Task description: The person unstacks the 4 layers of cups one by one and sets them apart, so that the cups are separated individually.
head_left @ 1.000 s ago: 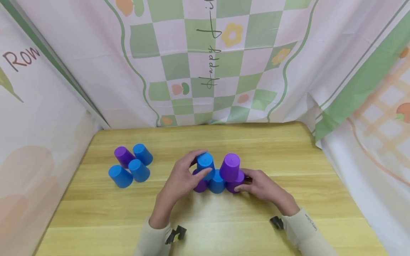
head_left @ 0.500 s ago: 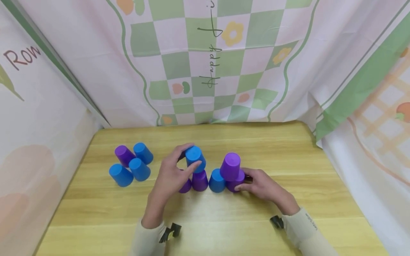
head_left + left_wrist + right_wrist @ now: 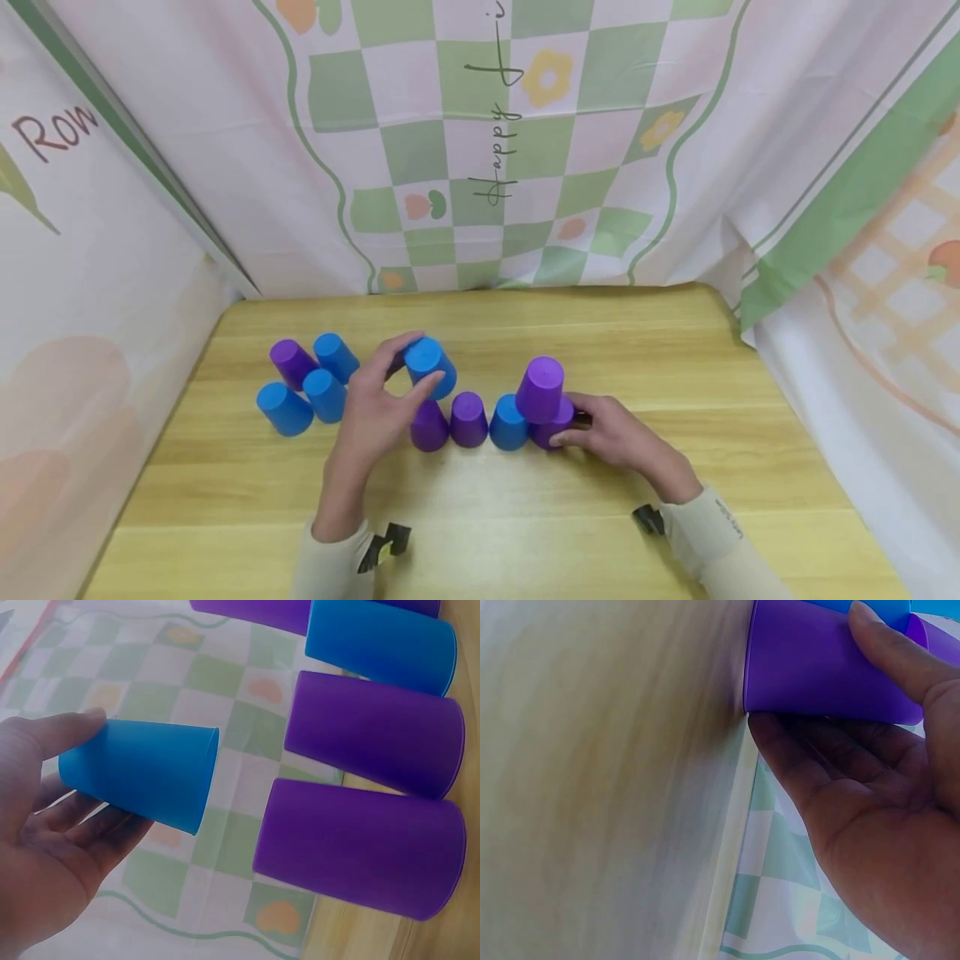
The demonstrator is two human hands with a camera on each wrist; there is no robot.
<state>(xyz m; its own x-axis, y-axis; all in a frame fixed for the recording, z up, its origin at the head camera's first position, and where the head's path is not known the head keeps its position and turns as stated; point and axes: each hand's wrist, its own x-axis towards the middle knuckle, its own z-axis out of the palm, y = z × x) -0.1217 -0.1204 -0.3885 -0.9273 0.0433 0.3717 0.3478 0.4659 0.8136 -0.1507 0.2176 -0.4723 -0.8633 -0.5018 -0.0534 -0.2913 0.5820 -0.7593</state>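
My left hand [image 3: 373, 417] holds an upside-down blue cup [image 3: 426, 358] between thumb and fingers, raised over the left end of a row of upside-down cups. From the left, the row has a purple cup [image 3: 429, 430], a second purple cup [image 3: 468, 421], a blue cup [image 3: 508, 427] and a purple end cup [image 3: 552, 433]. The left wrist view shows a gap between the held cup and the purple ones. Another purple cup [image 3: 540, 390] sits on top, bridging the right two. My right hand [image 3: 615, 435] grips the purple end cup, its thumb in front and fingers behind.
At the table's left stands a group of upside-down cups: a purple cup [image 3: 292, 364] and three blue ones, one blue cup [image 3: 283, 408] nearest the front. The wooden table [image 3: 510, 533] meets a checkered curtain [image 3: 480, 167] along its back edge.
My left hand has carried the blue cup leftward and slightly up from over the row's middle, uncovering the left purple cups. The right hand and the cups by it have stayed put.
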